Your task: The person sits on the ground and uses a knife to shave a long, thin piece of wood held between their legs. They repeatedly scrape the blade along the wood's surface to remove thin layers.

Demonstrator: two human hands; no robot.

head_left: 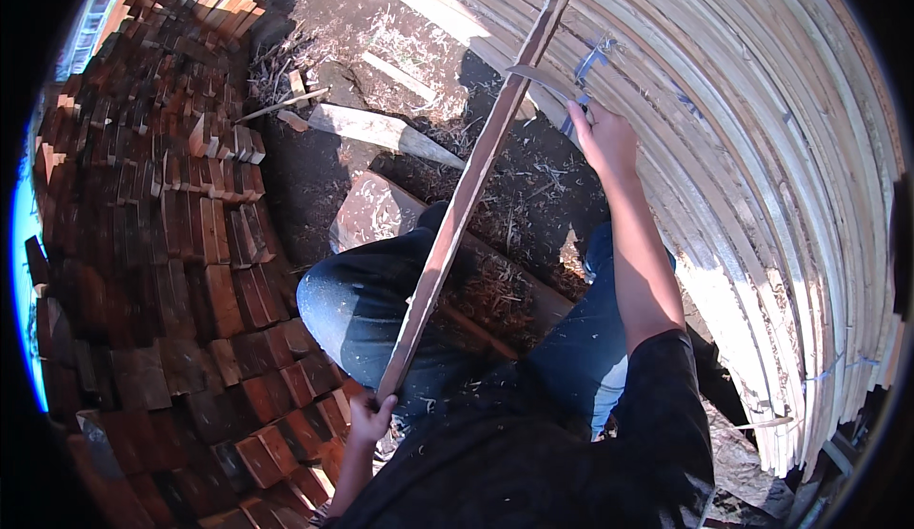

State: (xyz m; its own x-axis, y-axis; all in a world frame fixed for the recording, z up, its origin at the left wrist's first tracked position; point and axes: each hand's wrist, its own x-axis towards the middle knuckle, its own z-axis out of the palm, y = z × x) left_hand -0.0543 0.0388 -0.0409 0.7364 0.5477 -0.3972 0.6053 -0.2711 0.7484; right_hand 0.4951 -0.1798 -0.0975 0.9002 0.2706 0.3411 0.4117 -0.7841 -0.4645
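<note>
A long, narrow wooden strip [471, 181] with rough edges slants across the view, from near my lap up past the top edge. My left hand [369, 417] is closed round its lower end, beside my left thigh. In my right hand [607, 139] is a knife with a curved blade [547, 79], gripped by its handle, which the fingers mostly hide. The blade's tip lies at the upper part of the strip; whether it cuts into the wood I cannot tell.
Stacked reddish-brown wood pieces [181, 281] rise along my left. Long pale strips [743, 148], tied in places with blue bands, lie stacked on my right. Ahead are a pointed pale board [381, 132], a thick wood block [376, 207] and shavings on dark soil.
</note>
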